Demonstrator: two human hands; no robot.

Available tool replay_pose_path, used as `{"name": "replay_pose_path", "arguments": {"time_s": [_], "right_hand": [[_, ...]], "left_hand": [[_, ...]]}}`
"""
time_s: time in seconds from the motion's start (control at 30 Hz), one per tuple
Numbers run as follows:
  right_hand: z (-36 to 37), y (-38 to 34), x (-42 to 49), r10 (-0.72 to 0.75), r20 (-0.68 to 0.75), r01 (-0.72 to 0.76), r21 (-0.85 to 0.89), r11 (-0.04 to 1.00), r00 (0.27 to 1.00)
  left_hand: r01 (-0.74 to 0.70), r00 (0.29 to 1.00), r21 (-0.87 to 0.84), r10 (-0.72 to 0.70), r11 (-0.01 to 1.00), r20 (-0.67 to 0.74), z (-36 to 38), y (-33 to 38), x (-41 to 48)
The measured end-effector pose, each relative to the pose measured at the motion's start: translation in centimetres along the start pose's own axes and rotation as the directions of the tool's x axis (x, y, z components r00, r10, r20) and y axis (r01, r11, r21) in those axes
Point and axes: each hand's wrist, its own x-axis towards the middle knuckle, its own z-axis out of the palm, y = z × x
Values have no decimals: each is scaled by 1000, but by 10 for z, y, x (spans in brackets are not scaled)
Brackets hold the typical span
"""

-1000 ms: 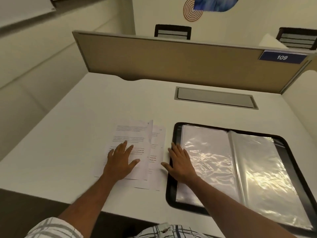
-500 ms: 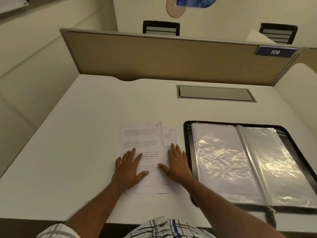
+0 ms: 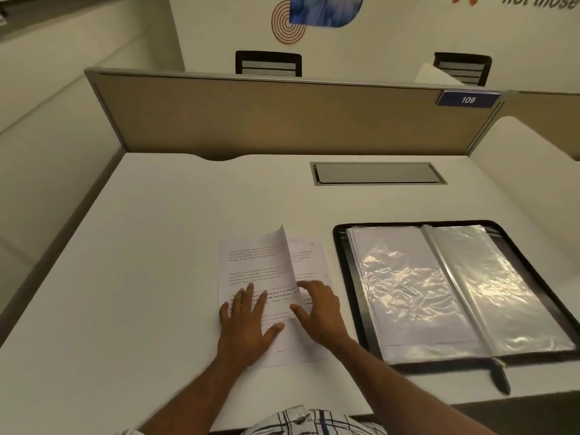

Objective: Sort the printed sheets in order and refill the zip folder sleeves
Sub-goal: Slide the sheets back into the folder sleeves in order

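Two printed sheets lie stacked on the white desk (image 3: 157, 246) in front of me. My left hand (image 3: 248, 324) presses flat on the lower part of the top sheet (image 3: 254, 262). That sheet's right edge curls up off the lower sheet (image 3: 309, 257). My right hand (image 3: 321, 312) rests on the lower sheet with spread fingers. Its index fingertip and thumb touch the raised edge. To the right, the black zip folder (image 3: 340, 277) lies open, showing clear plastic sleeves (image 3: 408, 287) on both sides of its spine.
The folder's zipper pull (image 3: 501, 376) hangs over the desk's front edge. A grey cable hatch (image 3: 376, 173) is set into the desk at the back. A tan partition (image 3: 282, 117) with a blue 109 tag (image 3: 467, 99) closes the far side.
My right hand left the folder's left edge and came onto the sheets. The top sheet, flat half a second ago, now has its right edge lifted. The left hand stayed pressing on it.
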Motion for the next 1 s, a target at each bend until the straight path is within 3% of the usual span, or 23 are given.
{"name": "replay_pose_path", "arguments": {"time_s": [0.17, 0.4, 0.63, 0.77, 0.87, 1.0], "right_hand": [[0, -9, -9, 135, 107, -156, 222, 963, 985], [-15, -2, -4, 204, 18, -198, 344, 918, 979], [-57, 19, -22, 369, -56, -236, 678, 696, 928], [-81, 41, -39, 457, -66, -249, 765, 594, 887], [-97, 57, -53, 510, -62, -263, 800, 540, 858], [-116, 81, -67, 540, -58, -266, 823, 502, 840]], "left_hand": [[-20, 1000, -14, 20, 1000, -9, -1, -2, -4], [-30, 995, -80, 22, 996, -97, -5, -4, 0], [-7, 977, -186, -33, 983, -210, -23, 1, 11], [-70, 972, -289, 0, 955, -234, -32, 35, 24], [-111, 975, -435, 13, 893, -222, -36, 62, 32], [-124, 987, -739, 2, 662, -163, -42, 104, 39]]}}
